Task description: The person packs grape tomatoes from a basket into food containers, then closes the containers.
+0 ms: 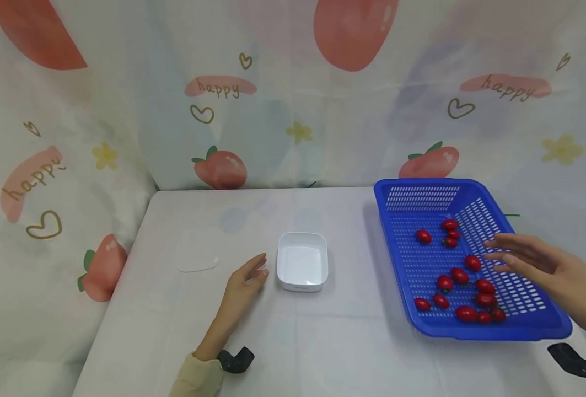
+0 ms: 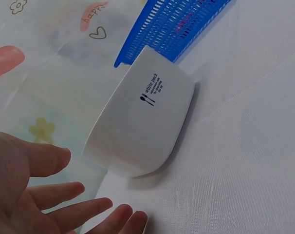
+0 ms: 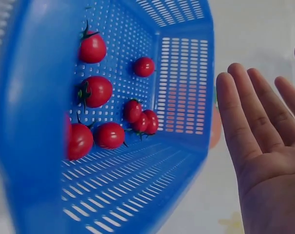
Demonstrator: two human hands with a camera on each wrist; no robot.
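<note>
A small white square plastic container stands in the middle of the table, its inside bare. Just left of it is my left hand, fingers spread and loosely bent, holding nothing; in the left wrist view its fingertips are close to the printed side of the container. To the right sits a blue perforated basket with several red cherry tomatoes scattered over its bottom. My right hand hovers over the basket's right side. Its fingers are straight and hold nothing, as the right wrist view confirms.
A clear, thin plastic piece lies flat on the white tablecloth, left of the container. A patterned curtain hangs behind the table and along its left side. Black straps are at both wrists.
</note>
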